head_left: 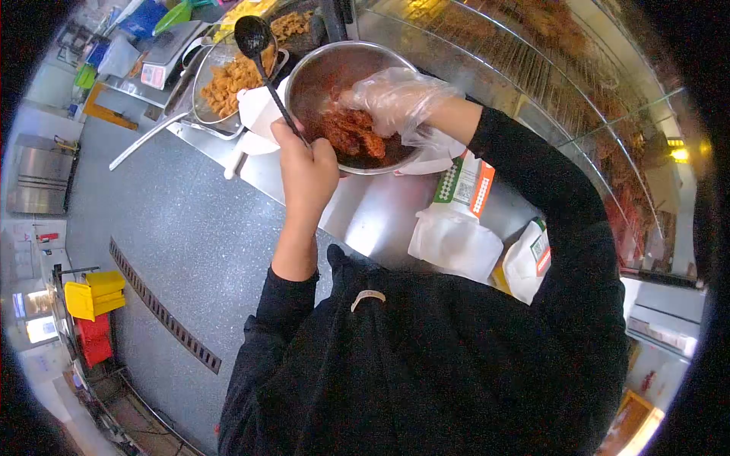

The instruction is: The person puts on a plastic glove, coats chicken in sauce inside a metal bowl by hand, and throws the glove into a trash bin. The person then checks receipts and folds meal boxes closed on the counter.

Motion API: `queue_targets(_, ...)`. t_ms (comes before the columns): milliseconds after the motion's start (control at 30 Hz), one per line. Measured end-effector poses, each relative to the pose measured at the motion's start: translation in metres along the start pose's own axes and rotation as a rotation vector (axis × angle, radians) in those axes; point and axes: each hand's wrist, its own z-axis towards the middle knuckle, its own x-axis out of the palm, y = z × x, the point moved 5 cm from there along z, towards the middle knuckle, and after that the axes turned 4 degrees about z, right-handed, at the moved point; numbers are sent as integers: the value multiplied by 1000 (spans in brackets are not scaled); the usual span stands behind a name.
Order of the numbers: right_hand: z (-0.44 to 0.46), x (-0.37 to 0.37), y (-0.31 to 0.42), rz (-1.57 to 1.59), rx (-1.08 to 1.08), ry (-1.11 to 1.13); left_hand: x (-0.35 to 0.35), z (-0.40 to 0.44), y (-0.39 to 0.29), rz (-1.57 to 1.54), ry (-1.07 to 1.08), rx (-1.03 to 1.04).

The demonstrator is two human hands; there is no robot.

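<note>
My left hand [308, 163] is bare and closed round the handle of a black slotted ladle [253, 36], whose head points up and away, beside the rim of a steel bowl [300, 64]. Inside the bowl lies red-sauced food [353, 135]. A clear plastic glove covers my right hand [376, 99], which reaches into the bowl over the food. Its fingers are blurred under the plastic, so their grip cannot be made out. Against the bowl's left side stands a white paper box [260, 110].
Fried pieces [232, 82] fill a long-handled strainer [196, 95] at the left. White paper packages [456, 243] and a printed box [464, 185] lie on the steel counter [365, 220]. A glass display case [525, 61] rises at the right.
</note>
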Motion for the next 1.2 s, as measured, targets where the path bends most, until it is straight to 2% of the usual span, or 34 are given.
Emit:
queue_targets(200,-1,-18,-6,-30,126,-9,2,5,-3,-25,-14,20)
queue_targets(333,-9,-27,-15,192,240,12,7,7,5,-112,4,-73)
queue_targets(433,-14,-38,-29,412,132,-120,8,10,24,-99,-59,7)
queue_targets(467,-12,-33,-47,505,52,-220,7,8,23,-101,-69,-20)
queue_targets(567,-49,-53,-45,808,46,-398,-4,5,8,-91,-107,-80)
queue_targets(633,-70,-58,-40,918,97,-320,-11,6,10,-63,-135,-92)
queue_targets(667,-77,-57,-41,973,124,-280,-13,6,15,-171,-116,-196)
queue_targets(767,-80,-16,-61,869,315,-172,-20,5,20,-105,-143,-270)
queue_targets(833,-69,15,-64,478,368,7,-22,7,21,-59,-177,-146)
queue_targets(900,-61,48,-60,313,398,-52,-23,7,31,-1,-205,-67)
queue_targets(1000,-53,94,-81,441,560,-98,-20,7,42,26,-162,-107)
queue_targets(1100,-62,63,-65,285,338,-138,-20,5,37,85,-172,-78)
queue_targets(1133,-67,41,-56,322,452,-133,-21,3,15,69,-163,-156)
queue_targets(1200,-73,8,-55,632,381,-96,-20,5,15,19,-165,-79)
